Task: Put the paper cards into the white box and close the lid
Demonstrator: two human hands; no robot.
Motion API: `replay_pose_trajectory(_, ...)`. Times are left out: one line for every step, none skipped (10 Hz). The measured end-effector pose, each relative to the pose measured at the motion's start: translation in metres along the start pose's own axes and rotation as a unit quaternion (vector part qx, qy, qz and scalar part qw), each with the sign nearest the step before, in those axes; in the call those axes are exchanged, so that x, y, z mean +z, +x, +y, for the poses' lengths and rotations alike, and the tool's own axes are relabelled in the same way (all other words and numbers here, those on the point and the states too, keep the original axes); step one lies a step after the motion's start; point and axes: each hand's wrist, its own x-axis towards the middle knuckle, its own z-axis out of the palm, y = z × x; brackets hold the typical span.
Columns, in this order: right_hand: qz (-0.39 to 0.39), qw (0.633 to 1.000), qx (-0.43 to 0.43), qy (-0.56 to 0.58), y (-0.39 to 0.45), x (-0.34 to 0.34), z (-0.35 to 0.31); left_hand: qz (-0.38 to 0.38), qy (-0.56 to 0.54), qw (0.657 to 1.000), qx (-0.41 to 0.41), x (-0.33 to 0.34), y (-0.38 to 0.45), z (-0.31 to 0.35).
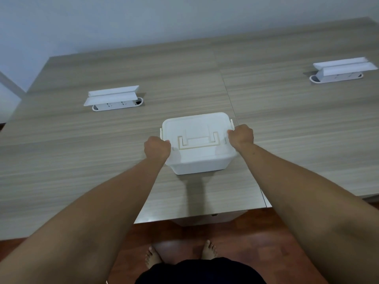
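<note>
The white box (200, 160) stands on the wooden table near its front edge, in the middle of the view. Its lid (196, 128) lies flat on top, with a folded handle set into it. My left hand (156, 148) grips the box's left side at the latch, fingers curled. My right hand (241, 136) grips the right side at the other latch in the same way. No paper cards are visible; the inside of the box is hidden by the lid.
Two white pop-up socket units stand raised from the table (82, 160): one at back left (113, 98), one at far right (342, 70). A seam between two table tops runs just right of the box. My bare feet stand on the red-brown floor (246, 232) below the table edge.
</note>
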Motion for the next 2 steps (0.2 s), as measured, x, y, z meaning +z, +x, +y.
replay_pose_trajectory(-0.015,0.999,-0.029,-0.012,-0.008,-0.013,-0.003,0.009,0.039,0.996,0.082,0.003,-0.003,0.0)
replay_pose_trajectory(0.019,0.995,-0.096,0.015,-0.023,-0.034,-0.015,0.02,0.099,0.982,0.157,0.015,-0.005,0.008)
